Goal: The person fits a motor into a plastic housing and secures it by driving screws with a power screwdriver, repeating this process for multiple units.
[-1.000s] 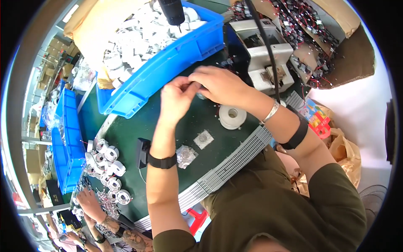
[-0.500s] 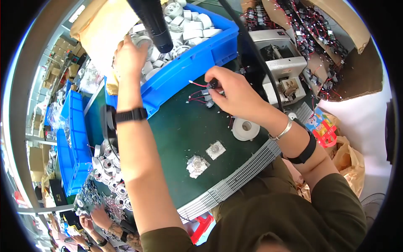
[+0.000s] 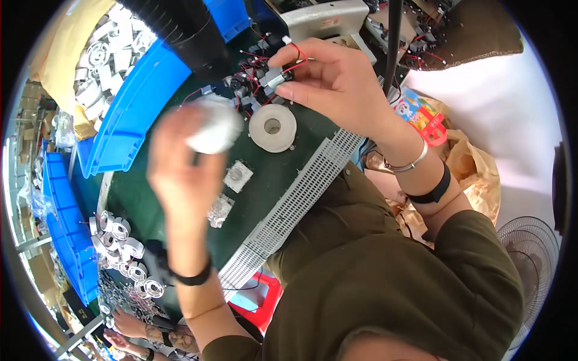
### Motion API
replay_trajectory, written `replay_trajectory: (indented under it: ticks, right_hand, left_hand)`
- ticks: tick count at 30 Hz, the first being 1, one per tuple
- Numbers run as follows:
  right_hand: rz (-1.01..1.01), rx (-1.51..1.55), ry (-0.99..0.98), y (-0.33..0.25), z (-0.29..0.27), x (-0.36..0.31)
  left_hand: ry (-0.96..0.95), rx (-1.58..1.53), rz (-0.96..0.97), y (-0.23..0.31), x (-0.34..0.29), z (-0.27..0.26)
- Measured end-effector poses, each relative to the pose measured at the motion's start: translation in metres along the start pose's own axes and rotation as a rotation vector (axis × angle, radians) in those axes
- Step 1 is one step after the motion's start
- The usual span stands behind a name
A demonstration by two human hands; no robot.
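My left hand [image 3: 183, 159], smeared by motion, grips a white round plastic housing [image 3: 218, 127] above the green bench. My right hand [image 3: 346, 81] pinches a small silver motor [image 3: 277, 79] with red wires and a white plug between thumb and fingers. Just beyond it lies a heap of similar motors [image 3: 242, 89] with red wires. Below that hand is a white tape roll [image 3: 258, 130] lying flat. Nearer me, two small whitish crumpled pads [image 3: 238, 176] rest on the bench.
A blue bin [image 3: 147, 99] of white plastic parts [image 3: 108, 57] stands at the upper left. Overhead hangs a thick black tube [image 3: 183, 36]. A metal machine [image 3: 328, 18] is at the back. White housings [image 3: 120, 240] stand left, near another person's hands [image 3: 127, 325]. A perforated strip [image 3: 295, 198] edges the bench.
My left hand has come out of the blue bin with a white housing, toward me. My right hand still holds a motor, now turned into plain sight. The view has shifted to the right.
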State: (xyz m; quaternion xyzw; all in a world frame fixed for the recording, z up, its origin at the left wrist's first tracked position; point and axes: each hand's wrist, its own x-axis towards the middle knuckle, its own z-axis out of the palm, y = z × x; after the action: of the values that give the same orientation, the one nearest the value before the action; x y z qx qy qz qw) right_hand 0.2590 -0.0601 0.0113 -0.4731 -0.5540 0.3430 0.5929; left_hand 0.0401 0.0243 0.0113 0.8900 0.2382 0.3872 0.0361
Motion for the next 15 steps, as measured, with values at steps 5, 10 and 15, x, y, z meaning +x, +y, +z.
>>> replay_trajectory:
  ticks: [5,10,15]
  right_hand:
    - [0.065,-0.01,-0.081,0.01,-0.005,-0.01]
    - [0.03,-0.14,-0.188,0.019,-0.007,-0.014]
    - [-0.073,-0.417,-0.204,0.015,-0.005,-0.004]
  left_hand:
    - [-0.15,-0.112,-0.104,0.038,-0.03,0.053]
    - [-0.129,-0.191,-0.05,0.029,-0.04,0.064]
    - [-0.089,-0.198,-0.129,0.028,-0.034,0.066]
